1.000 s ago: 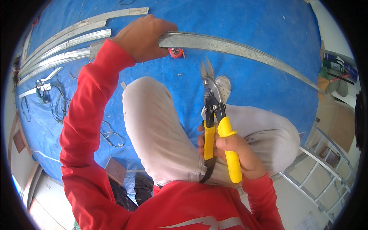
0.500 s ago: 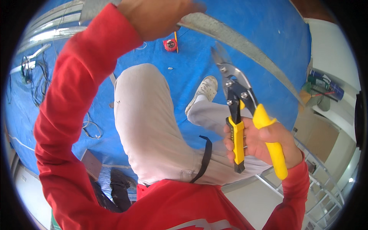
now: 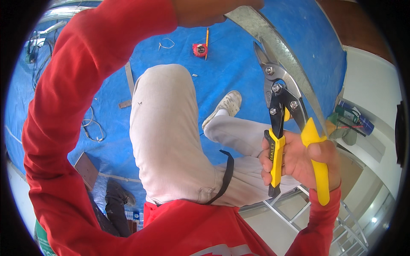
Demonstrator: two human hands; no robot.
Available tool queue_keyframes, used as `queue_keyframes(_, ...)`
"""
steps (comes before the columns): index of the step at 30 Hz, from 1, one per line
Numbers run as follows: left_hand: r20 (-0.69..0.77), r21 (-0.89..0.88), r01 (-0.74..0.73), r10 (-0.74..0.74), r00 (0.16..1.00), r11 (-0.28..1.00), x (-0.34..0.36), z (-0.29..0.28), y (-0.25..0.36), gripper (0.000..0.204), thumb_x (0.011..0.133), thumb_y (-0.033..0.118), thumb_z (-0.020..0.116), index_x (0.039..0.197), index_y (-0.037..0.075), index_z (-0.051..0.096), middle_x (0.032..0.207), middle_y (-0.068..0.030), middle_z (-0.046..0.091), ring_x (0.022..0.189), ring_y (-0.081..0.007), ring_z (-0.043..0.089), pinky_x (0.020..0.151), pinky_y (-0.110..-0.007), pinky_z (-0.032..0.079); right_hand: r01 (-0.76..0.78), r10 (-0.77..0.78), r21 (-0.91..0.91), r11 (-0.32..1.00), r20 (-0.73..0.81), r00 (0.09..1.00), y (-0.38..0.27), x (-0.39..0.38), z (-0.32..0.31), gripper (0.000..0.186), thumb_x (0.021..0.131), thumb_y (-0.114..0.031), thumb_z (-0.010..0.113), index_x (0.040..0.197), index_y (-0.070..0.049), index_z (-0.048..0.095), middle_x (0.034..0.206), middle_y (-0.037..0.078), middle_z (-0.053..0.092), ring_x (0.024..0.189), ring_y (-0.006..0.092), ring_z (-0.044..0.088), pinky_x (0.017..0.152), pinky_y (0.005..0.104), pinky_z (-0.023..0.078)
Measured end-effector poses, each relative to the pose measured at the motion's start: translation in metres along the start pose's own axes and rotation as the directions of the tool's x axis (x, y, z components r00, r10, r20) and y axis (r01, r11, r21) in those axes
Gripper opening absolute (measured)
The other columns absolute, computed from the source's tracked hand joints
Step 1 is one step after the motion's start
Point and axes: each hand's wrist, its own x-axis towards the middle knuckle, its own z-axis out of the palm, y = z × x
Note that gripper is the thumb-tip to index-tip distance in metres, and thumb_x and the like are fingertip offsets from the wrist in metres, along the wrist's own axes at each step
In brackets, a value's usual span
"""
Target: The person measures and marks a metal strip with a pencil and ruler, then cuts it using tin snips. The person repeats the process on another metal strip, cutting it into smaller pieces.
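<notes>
While our right hand (image 3: 301,160) is clenched around the yellow handles of the tin snips (image 3: 284,123), the fingers wrap one handle and the thumb lies along the other, with the handles spread apart. The snips point up, their grey blades parted just beside the lower edge of a long galvanised metal strip (image 3: 277,51); we cannot tell whether the blades touch it. Our left hand (image 3: 209,10) grips that strip at the top of the view, closed over it, the red sleeve arching down from there. Below, on the blue tarp (image 3: 239,72), a red tape measure (image 3: 199,49) and a pencil (image 3: 207,36) lie together near the tarp's far edge, well apart from our raised knee.
</notes>
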Motion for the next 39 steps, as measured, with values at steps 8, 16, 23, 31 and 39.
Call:
queue_keyframes(8,0.414,-0.253,0.21,-0.09,0.906,0.944,0.002,-0.021,-0.003,0.031,0.081,0.005,0.076,0.112,0.003,0.075,0.106,-0.0152,0.069,0.086,-0.0299,0.072,0.071,-0.042,0.057,0.031,-0.032,-0.052,0.998,-0.024,0.999,0.009,-0.011,0.001,0.09,0.075,-0.055,0.07,0.138,0.006,0.051,0.118,0.022,0.064,0.101,0.0362,0.068,0.095,0.0476,0.052)
queue_keyframes(16,0.227,-0.167,0.089,-0.05,0.973,0.982,-0.024,0.001,0.0,0.034,0.085,0.01,0.077,0.118,0.011,0.075,0.1,-0.0101,0.064,0.086,-0.0329,0.069,0.075,-0.046,0.054,0.051,-0.05,0.063,0.997,-0.019,0.999,0.021,-0.013,-0.009,0.068,0.084,-0.032,0.07,0.141,0.0,0.05,0.119,0.013,0.064,0.11,0.0239,0.065,0.098,0.0375,0.051)
queue_keyframes(23,0.227,-0.207,0.153,-0.105,0.968,0.966,-0.037,0.0,-0.005,0.019,0.093,0.009,0.067,0.11,0.01,0.075,0.096,-0.0103,0.063,0.083,-0.0352,0.067,0.07,-0.048,0.052,0.018,-0.539,-0.912,0.411,-0.227,0.811,-0.01,-0.046,-0.038,0.089,0.068,-0.018,0.083,0.147,-0.003,0.046,0.136,0.018,0.057,0.123,0.035,0.057,0.109,0.0449,0.044)
queue_keyframes(31,0.196,-0.198,0.145,-0.106,0.975,0.97,-0.057,-0.031,0.013,0.025,0.083,0.001,0.067,0.104,0.012,0.076,0.096,-0.0094,0.062,0.083,-0.0332,0.069,0.07,-0.046,0.055,-0.204,-0.662,-0.883,-0.422,0.146,0.735,-0.107,-0.019,-0.077,0.095,0.059,-0.018,0.08,0.147,-0.003,0.048,0.144,0.024,0.053,0.137,0.0463,0.047,0.119,0.0485,0.035)
queue_keyframes(39,0.18,-0.178,0.15,-0.117,0.977,0.973,-0.08,-0.036,0.022,0.023,0.083,0.002,0.068,0.104,0.009,0.075,0.096,-0.0084,0.062,0.084,-0.0312,0.07,0.069,-0.044,0.055,-0.175,-0.541,-0.782,-0.598,0.233,0.808,-0.138,-0.012,-0.033,0.093,0.052,-0.013,0.077,0.141,-0.002,0.053,0.138,0.025,0.055,0.131,0.0449,0.049,0.117,0.0482,0.037)
